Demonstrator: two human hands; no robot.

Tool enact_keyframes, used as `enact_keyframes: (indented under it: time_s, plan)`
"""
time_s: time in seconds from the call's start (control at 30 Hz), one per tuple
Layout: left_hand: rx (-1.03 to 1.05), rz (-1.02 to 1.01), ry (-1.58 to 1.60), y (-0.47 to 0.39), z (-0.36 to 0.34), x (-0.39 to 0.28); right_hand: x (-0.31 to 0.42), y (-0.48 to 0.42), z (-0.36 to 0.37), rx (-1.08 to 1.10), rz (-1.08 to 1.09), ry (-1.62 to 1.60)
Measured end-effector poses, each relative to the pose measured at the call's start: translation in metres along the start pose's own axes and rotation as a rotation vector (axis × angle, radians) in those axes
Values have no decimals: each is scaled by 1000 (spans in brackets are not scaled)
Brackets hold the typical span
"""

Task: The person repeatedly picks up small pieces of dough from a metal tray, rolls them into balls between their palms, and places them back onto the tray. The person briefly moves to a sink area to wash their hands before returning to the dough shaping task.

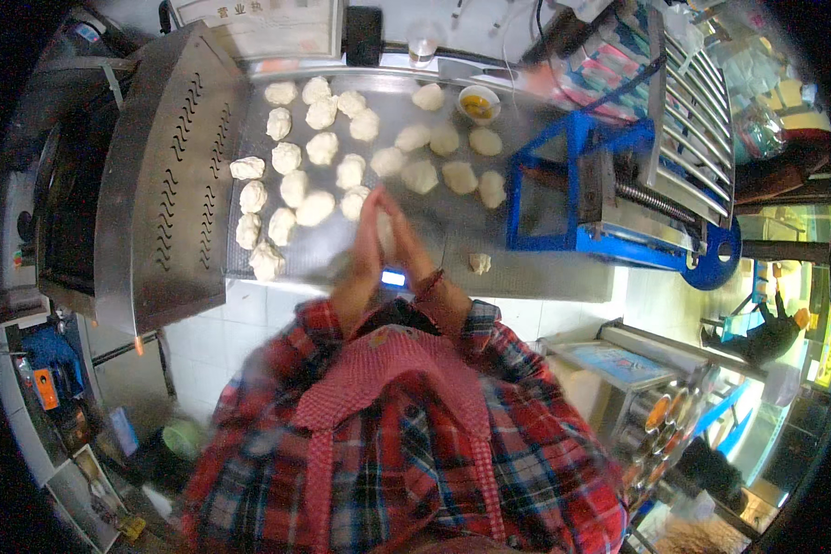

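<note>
My left hand (366, 242) and my right hand (410, 242) meet at the fingertips over the metal worktop (415, 239). Between the palms is a pale dough piece (386, 234), mostly covered by the fingers. Lumpy dough pieces (287, 158) lie in loose rows on the left of the worktop. Smoother, flatter dough rounds (459, 177) sit to the right, beyond my hands. One small dough scrap (480, 263) rests near the front edge. A white bowl (496, 111) with yellow liquid stands behind the rounds.
A slotted steel housing (180, 173) borders the worktop on the left. To the right stands a blue-framed machine (575, 239) with a rack of metal bars (692, 124). A clear cup (422, 50) is at the back. Food containers (658, 415) are at lower right; a person (762, 332) is farther off.
</note>
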State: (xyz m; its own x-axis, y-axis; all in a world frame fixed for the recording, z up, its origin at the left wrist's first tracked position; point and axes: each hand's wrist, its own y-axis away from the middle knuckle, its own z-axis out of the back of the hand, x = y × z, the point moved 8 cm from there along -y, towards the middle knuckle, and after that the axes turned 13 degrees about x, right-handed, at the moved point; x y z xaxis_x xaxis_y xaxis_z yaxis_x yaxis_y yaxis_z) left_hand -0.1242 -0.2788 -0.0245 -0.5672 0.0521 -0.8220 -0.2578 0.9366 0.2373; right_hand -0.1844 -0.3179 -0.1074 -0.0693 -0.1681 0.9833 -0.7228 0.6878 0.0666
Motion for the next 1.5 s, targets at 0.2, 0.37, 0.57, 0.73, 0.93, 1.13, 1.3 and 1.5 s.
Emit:
enact_keyframes:
  time_s: [0.2, 0.37, 0.57, 0.73, 0.93, 1.13, 1.3, 1.5]
  plan:
    - [87, -436, -472, 5, -14, -46, 128, 4, -6, -107, 15, -259]
    - [-84, -588, -264, 18, 12, -144, 232, 19, -53, 113, 511, 649]
    - [-354, -255, -286, 57, 101, -89, 151, -128, 14, -26, 442, 1522]
    - [-450, -28, -241, 130, 148, -37, 2, -155, -6, 287, 134, 1175]
    - [-417, 11, -225, 153, 151, -28, -28, -172, -56, 267, -173, 1529]
    - [-281, -9, -243, 127, 143, -35, -7, -130, -53, 256, 65, 1203]
    - [-98, 180, -117, 81, 126, 1, 57, 18, -80, 323, 173, 790]
    - [245, 197, -280, 48, 32, 36, 100, 60, -35, -107, 187, 686]
